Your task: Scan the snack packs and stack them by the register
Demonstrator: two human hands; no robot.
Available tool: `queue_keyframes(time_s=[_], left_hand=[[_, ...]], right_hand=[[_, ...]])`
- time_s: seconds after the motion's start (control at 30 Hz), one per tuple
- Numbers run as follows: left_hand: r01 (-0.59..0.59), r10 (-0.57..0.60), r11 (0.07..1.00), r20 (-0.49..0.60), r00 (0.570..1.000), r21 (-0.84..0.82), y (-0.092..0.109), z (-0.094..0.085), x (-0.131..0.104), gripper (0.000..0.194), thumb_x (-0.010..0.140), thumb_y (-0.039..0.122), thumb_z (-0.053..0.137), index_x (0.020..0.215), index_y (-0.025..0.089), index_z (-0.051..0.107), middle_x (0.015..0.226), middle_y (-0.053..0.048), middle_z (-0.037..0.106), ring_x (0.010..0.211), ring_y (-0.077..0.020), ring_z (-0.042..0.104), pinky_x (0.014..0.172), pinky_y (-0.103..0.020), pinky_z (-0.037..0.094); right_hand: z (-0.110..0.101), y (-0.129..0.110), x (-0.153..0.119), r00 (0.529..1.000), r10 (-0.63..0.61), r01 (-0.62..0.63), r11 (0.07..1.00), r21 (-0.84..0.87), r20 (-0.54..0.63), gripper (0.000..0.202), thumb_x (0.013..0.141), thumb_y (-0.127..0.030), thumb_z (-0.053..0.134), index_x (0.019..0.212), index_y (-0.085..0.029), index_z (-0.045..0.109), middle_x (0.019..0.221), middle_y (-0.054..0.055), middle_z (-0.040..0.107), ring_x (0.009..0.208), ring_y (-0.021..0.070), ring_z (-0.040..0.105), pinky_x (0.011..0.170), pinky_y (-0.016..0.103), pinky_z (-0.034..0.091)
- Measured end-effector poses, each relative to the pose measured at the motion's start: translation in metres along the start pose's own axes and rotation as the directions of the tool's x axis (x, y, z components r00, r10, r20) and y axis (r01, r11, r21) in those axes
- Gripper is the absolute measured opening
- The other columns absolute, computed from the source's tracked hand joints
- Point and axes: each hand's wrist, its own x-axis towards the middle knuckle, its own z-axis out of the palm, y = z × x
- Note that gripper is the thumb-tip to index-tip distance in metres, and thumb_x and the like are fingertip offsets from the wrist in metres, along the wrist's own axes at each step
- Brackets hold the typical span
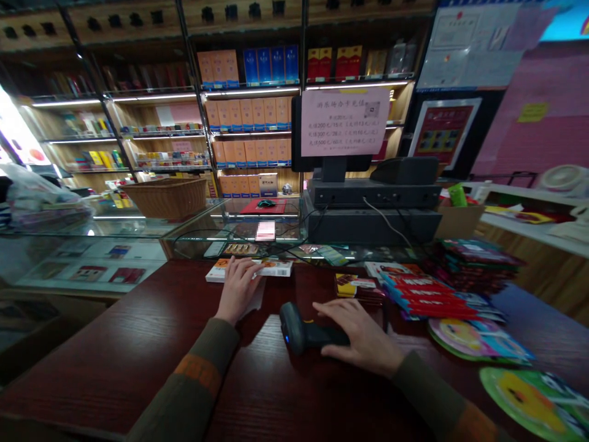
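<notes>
My left hand (238, 288) rests across the middle of a flat white box (280, 269) at the far side of the dark wooden table (151, 344). Its fingers are apart and lie over the box, covering part of its print. A black barcode scanner (297, 328) lies on its side in front of me, with a small blue light on its head. Over the scanner's handle is my right hand (361, 337), open, thumb and fingers spread to either side. Just beyond this hand lies a yellow and brown chocolate packet (356, 286).
Red packets (426, 291), a dark stack of packs (476, 264) and round green-edged packs (529, 399) lie on the right. Beyond the table stand a glass case (87, 267), a wicker basket (168, 196), a till (375, 193) with a pink notice (343, 123), and stocked shelves (251, 116).
</notes>
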Motion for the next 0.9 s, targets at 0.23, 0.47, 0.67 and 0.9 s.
queue_keyframes(time_s=[0.23, 0.47, 0.67, 0.9], left_hand=[[0.010, -0.010, 1.000, -0.014, 1.000, -0.007, -0.002, 0.002, -0.002, 0.029, 0.096, 0.028, 0.056, 0.125, 0.026, 0.061, 0.113, -0.006, 0.069, 0.118, -0.0249, 0.059, 0.118, -0.056, 0.032], [0.032, -0.032, 0.999, -0.001, 0.999, -0.012, -0.003, 0.002, -0.004, 0.034, 0.096, 0.028, 0.055, 0.130, 0.023, 0.055, 0.119, -0.007, 0.069, 0.119, -0.0241, 0.059, 0.119, -0.055, 0.030], [0.049, -0.049, 0.999, -0.012, 0.999, -0.020, -0.001, 0.001, -0.004, 0.036, 0.095, 0.028, 0.055, 0.130, 0.023, 0.055, 0.120, -0.007, 0.069, 0.118, -0.0237, 0.060, 0.119, -0.055, 0.030], [0.038, -0.038, 0.999, -0.014, 0.999, -0.008, -0.001, 0.000, -0.005, 0.034, 0.095, 0.028, 0.055, 0.129, 0.023, 0.055, 0.119, -0.007, 0.070, 0.116, -0.0232, 0.060, 0.119, -0.053, 0.030]], right_hand=[[0.007, -0.006, -0.001, 0.994, -0.001, -0.001, 1.000, 0.013, 0.106, 0.096, 0.075, -0.054, 0.080, 0.154, -0.023, 0.035, 0.128, 0.012, 0.063, 0.114, 0.0297, 0.057, 0.102, 0.045, 0.039], [0.013, -0.002, -0.002, 0.996, -0.018, 0.020, 0.999, -0.027, 0.086, 0.076, 0.084, -0.030, 0.070, 0.152, -0.022, 0.037, 0.121, 0.010, 0.066, 0.108, 0.0267, 0.059, 0.098, 0.042, 0.040], [0.018, -0.002, -0.003, 0.998, -0.038, 0.040, 0.999, -0.030, 0.052, 0.066, 0.089, -0.024, 0.061, 0.151, -0.020, 0.037, 0.123, 0.011, 0.067, 0.105, 0.0249, 0.062, 0.094, 0.041, 0.043], [0.018, -0.002, -0.001, 0.993, -0.072, 0.069, 0.997, -0.030, -0.089, 0.072, 0.088, -0.019, 0.057, 0.154, -0.024, 0.029, 0.128, 0.010, 0.068, 0.102, 0.0234, 0.066, 0.091, 0.040, 0.047]])
